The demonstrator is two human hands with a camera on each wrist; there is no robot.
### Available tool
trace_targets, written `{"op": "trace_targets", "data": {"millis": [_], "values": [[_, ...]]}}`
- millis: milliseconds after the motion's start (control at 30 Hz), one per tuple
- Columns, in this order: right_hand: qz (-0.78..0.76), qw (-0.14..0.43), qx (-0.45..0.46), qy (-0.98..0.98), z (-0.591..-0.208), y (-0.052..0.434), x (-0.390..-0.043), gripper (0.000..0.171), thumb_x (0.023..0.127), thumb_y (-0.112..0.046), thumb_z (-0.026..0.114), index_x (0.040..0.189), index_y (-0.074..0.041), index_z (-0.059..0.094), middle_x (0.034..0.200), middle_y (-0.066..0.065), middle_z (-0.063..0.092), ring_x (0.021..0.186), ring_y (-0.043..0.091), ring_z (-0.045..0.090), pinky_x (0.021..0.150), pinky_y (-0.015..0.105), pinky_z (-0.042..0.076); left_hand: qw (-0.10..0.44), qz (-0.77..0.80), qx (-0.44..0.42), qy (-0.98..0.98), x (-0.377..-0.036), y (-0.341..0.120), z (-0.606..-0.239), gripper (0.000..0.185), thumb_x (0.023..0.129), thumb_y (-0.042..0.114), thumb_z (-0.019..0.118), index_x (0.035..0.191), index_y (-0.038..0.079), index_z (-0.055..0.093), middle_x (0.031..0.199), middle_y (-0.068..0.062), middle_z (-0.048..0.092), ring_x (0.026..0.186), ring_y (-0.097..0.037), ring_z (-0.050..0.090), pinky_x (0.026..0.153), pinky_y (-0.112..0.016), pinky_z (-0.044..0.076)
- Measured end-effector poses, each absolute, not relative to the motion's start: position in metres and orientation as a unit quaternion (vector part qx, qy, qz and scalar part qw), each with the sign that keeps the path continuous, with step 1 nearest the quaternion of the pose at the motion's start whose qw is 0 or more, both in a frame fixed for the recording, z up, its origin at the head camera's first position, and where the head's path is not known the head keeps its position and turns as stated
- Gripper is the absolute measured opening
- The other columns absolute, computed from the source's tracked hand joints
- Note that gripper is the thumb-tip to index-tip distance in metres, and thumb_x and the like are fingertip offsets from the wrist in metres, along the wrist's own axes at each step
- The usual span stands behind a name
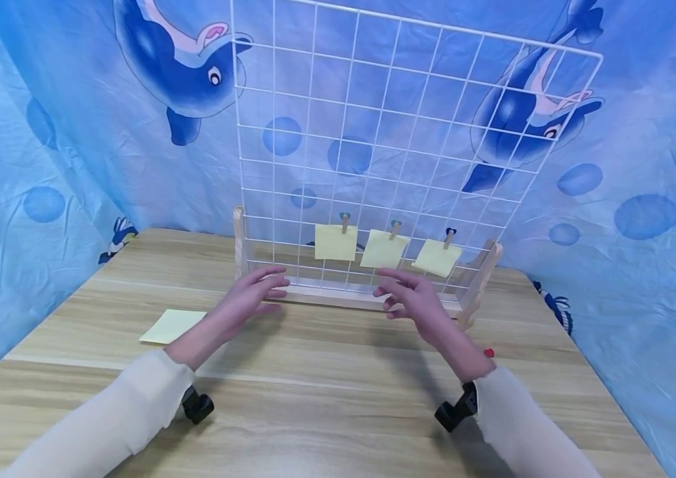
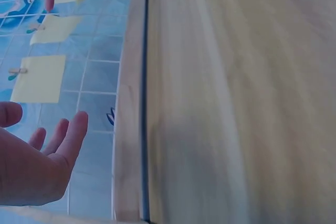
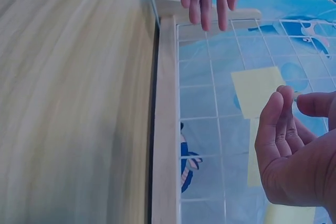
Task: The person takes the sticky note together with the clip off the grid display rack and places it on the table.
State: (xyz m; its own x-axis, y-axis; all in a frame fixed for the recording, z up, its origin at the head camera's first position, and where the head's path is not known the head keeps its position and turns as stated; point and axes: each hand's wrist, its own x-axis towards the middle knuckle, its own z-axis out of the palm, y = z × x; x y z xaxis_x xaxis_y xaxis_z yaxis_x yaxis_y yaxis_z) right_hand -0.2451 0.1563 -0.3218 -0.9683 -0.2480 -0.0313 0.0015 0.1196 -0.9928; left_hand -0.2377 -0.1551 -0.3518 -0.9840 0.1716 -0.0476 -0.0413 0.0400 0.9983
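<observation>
Both my hands, left hand (image 1: 252,297) and right hand (image 1: 412,299), hover open-fingered and empty at mid-frame, before the white wire grid (image 1: 374,133) holding three yellow notes (image 1: 335,242).

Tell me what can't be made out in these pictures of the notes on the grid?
- Right hand, right wrist view: it covers part of one note, and the other two notes barely show past it.
- Clips, head view: too small to see how they grip.
- Table, left wrist view: blurred.
- Small red thing, head view: half hidden behind the right wrist.
- Left hand, left wrist view: cut off by the edge.
</observation>
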Motion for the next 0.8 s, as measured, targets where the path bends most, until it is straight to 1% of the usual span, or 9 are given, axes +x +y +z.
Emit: {"op": "trace_targets", "data": {"millis": [167, 300, 433, 633, 733, 800], "values": [[-0.657, 0.090, -0.101, 0.742, -0.317, 0.148, -0.251, 0.042, 0.096, -0.018, 0.058, 0.138, -0.012, 0.052, 0.103, 0.017, 0.067, 0.069, 0.015, 0.060, 0.062, 0.026, 0.055, 0.058, 0.701, 0.058, 0.708, -0.246, -0.142, -0.348, 0.052, 0.100, 0.020, 0.050, 0.147, 0.006, 0.034, 0.147, -0.020, 0.038, 0.128, -0.042, 0.045, 0.102, -0.051, 0.045], [-0.655, 0.083, -0.120, 0.741, -0.312, 0.140, -0.255, 0.045, 0.097, -0.017, 0.057, 0.140, -0.013, 0.049, 0.105, 0.019, 0.067, 0.070, 0.015, 0.061, 0.064, 0.027, 0.056, 0.052, 0.707, 0.067, 0.702, -0.251, -0.134, -0.346, 0.055, 0.100, 0.019, 0.050, 0.149, 0.006, 0.030, 0.148, -0.021, 0.035, 0.128, -0.043, 0.044, 0.102, -0.051, 0.045], [-0.660, 0.076, -0.136, 0.735, -0.305, 0.133, -0.259, 0.045, 0.096, -0.016, 0.058, 0.140, -0.017, 0.050, 0.105, 0.018, 0.067, 0.072, 0.018, 0.062, 0.065, 0.029, 0.057, 0.051, 0.705, 0.079, 0.703, -0.256, -0.128, -0.346, 0.057, 0.100, 0.020, 0.050, 0.152, 0.010, 0.026, 0.150, -0.023, 0.032, 0.129, -0.044, 0.043, 0.102, -0.050, 0.044], [-0.660, 0.076, -0.155, 0.731, -0.293, 0.124, -0.266, 0.049, 0.097, -0.016, 0.057, 0.144, -0.020, 0.045, 0.106, 0.011, 0.068, 0.074, 0.019, 0.060, 0.064, 0.027, 0.056, 0.040, 0.704, 0.078, 0.704, -0.265, -0.119, -0.345, 0.059, 0.100, 0.019, 0.052, 0.153, 0.016, 0.026, 0.145, -0.025, 0.039, 0.129, -0.044, 0.043, 0.102, -0.050, 0.045], [-0.659, 0.077, -0.156, 0.732, -0.288, 0.119, -0.271, 0.051, 0.097, -0.017, 0.058, 0.145, -0.023, 0.043, 0.110, 0.016, 0.067, 0.074, 0.020, 0.060, 0.064, 0.027, 0.056, 0.034, 0.702, 0.075, 0.707, -0.269, -0.114, -0.343, 0.060, 0.099, 0.018, 0.053, 0.153, 0.018, 0.026, 0.144, -0.025, 0.042, 0.129, -0.043, 0.043, 0.101, -0.049, 0.046], [-0.655, 0.077, -0.158, 0.735, -0.284, 0.115, -0.274, 0.053, 0.096, -0.018, 0.059, 0.146, -0.025, 0.042, 0.113, 0.020, 0.065, 0.074, 0.019, 0.060, 0.067, 0.030, 0.057, 0.031, 0.701, 0.072, 0.709, -0.270, -0.112, -0.341, 0.060, 0.099, 0.019, 0.054, 0.152, 0.019, 0.027, 0.144, -0.024, 0.043, 0.130, -0.043, 0.043, 0.101, -0.050, 0.046]]}}
